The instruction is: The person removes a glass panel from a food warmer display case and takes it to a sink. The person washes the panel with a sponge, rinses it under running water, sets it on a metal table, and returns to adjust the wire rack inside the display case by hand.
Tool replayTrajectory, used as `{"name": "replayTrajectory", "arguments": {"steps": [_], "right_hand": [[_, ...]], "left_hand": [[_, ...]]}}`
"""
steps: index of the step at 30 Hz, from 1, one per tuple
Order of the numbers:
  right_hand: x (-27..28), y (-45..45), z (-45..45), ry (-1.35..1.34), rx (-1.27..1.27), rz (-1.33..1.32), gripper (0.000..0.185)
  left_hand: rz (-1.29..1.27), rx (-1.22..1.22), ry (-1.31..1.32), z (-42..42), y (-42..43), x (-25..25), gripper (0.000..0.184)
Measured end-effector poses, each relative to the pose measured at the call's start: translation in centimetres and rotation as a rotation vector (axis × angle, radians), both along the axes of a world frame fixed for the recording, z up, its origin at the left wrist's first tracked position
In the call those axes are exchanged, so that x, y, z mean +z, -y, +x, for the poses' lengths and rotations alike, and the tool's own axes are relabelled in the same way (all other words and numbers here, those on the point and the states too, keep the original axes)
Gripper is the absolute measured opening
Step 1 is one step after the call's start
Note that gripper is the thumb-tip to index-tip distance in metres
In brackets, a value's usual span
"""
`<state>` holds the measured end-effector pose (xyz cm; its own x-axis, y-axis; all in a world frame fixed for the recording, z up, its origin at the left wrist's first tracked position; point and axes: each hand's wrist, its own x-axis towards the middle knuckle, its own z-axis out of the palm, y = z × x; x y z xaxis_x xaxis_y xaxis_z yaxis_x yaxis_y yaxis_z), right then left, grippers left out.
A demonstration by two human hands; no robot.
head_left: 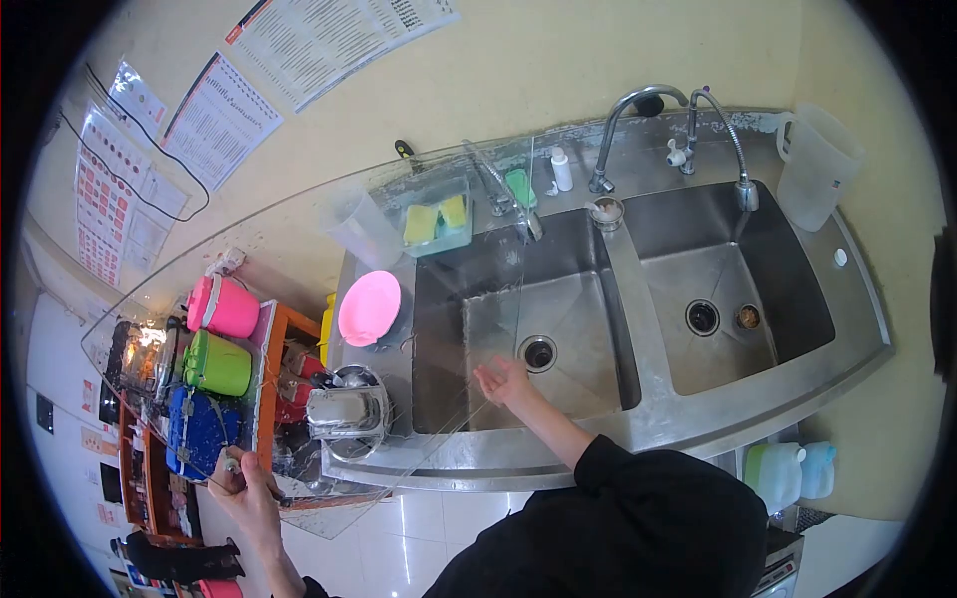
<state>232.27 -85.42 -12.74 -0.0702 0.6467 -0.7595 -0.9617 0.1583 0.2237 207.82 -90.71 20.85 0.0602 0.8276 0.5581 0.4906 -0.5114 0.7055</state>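
Observation:
A large clear panel, wet with droplets, is tilted over the left sink basin and the counter beside it. I cannot tell whether it is glass or plastic. My left hand grips its near left edge, fingers closed around it. Over the left basin, my right hand is open, palm up with the fingers spread, close to the panel's right edge. Whether those fingers touch the panel cannot be made out. Through the panel show a pink bowl, a tub with yellow sponges and a metal container.
A tall faucet and a spray hose rise behind the basins. A plastic pitcher stands at the right corner. Pink, green and blue tubs sit on an orange-edged shelf at left. Jugs stand below the sink.

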Motion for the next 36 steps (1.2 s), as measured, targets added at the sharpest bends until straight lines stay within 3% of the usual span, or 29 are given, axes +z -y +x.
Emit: {"name": "replayTrajectory", "arguments": {"steps": [26,29,31,33,36], "right_hand": [[0.3,0.1,0.3,0.041,0.04,-0.042,0.039],[-0.6,0.3,0.0,0.04,0.038,0.011,0.036],[-1.9,0.3,0.4,-0.049,0.082,0.049,0.03],[-6.3,-0.9,1.0,-0.234,0.154,0.148,0.028],[-4.4,-0.4,2.1,-0.121,0.228,0.048,0.024]], "left_hand": [[-0.02,0.026,-0.002,0.0,0.7,-0.5,0.022],[-0.053,0.073,-0.015,-0.4,0.6,-0.6,0.021],[-0.135,0.086,-0.171,-0.4,0.8,0.7,0.022],[-0.165,0.029,-0.151,0.9,0.8,1.7,0.024],[-0.076,0.037,-0.194,0.8,0.2,1.5,0.029]]}}
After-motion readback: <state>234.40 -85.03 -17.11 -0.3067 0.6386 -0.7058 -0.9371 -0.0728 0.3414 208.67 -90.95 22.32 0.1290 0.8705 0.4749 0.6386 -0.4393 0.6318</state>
